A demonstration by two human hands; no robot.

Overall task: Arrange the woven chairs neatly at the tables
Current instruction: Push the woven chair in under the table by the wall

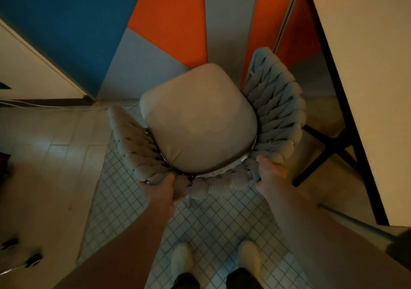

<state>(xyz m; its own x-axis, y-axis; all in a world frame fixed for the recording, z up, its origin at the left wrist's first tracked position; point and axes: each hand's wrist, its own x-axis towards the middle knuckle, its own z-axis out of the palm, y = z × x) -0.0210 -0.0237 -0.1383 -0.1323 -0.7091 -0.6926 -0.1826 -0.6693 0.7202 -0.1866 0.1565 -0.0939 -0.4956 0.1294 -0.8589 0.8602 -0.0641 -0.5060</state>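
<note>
both hands on woven chair point(275, 101) backrest, seen from behind: left hand point(161, 189) & right hand point(270, 173) each curled round the braided rim, likely for steering. chair sits just left of table point(364, 88), not yet tucked in.

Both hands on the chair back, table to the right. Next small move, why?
Probably swing the woven chair right toward the table: left hand and right hand grip its backrest, and its seat faces the wall, not the table.
</note>
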